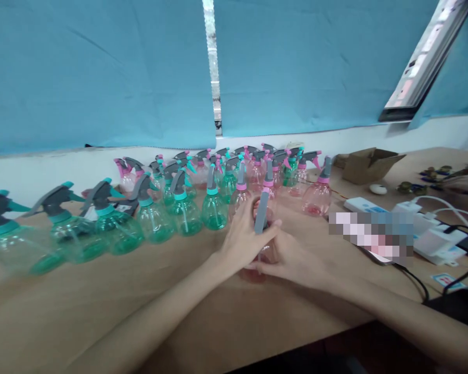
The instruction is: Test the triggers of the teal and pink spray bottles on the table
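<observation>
Both my hands close around one pink spray bottle (262,218) with a grey trigger head, standing on the brown table (101,306) in front of me. My left hand (244,236) wraps the bottle's left side and neck, thumb toward the grey head. From the right, my right hand (292,257) grips the bottle's lower body. Most of the bottle is hidden by my fingers. Just behind stand several more spray bottles, green ones (214,205) to the left and pink ones (317,195) to the right.
A row of green bottles (74,228) runs off to the left edge. On the right lie a cardboard box (368,163), a white power strip (437,236) with cables, a blurred-out patch and small items. A blue curtain (101,72) hangs behind the table.
</observation>
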Demonstrator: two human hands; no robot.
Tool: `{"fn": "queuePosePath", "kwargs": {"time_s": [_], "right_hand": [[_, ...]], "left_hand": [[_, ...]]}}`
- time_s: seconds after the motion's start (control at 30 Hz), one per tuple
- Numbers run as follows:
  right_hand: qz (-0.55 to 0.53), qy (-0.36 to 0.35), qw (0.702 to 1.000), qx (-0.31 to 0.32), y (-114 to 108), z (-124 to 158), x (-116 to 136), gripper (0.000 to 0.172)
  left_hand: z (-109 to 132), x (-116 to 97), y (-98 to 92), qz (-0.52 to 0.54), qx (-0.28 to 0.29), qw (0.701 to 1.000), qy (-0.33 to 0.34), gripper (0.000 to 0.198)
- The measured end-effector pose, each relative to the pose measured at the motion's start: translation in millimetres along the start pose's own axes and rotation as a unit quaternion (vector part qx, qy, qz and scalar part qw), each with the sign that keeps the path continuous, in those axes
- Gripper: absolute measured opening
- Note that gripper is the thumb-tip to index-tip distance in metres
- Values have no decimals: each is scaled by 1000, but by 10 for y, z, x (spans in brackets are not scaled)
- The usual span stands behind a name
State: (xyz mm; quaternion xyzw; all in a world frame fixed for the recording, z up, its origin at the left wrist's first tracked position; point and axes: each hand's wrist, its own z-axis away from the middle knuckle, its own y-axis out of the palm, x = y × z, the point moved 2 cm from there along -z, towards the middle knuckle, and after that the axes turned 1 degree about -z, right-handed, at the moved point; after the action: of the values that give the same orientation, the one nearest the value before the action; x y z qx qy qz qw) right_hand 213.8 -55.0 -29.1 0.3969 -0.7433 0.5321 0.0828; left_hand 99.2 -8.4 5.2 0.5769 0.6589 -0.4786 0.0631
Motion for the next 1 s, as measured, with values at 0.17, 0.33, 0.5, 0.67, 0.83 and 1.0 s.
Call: {"fn": "queuePosePath", "kwargs": {"time_s": [0.17, 0.33, 0.5, 0.67, 0.83, 1.0], "right_hand": [[55, 50, 996, -49, -250, 82, -163, 53], [158, 131, 976, -76, -534, 125, -641, 58], [190, 125, 968, -102, -716, 75, -1074, 52], [188, 107, 965, -151, -736, -85, -1274, 60], [166, 125, 965, -158, -733, -284, -1400, 72], [164, 123, 968, -143, -765, -410, -1500, 66]], "left_hand": [[279, 176, 113, -77, 85, 993, -7, 49], [546, 457, 218, -165, 122, 978, -37, 37], [476, 520, 315, -182, 120, 976, -23, 32], [279, 479, 522, -174, 122, 977, 13, 33], [132, 479, 687, -171, 132, 975, 51, 36], [49, 534, 741, -174, 143, 972, 63, 35]]}}
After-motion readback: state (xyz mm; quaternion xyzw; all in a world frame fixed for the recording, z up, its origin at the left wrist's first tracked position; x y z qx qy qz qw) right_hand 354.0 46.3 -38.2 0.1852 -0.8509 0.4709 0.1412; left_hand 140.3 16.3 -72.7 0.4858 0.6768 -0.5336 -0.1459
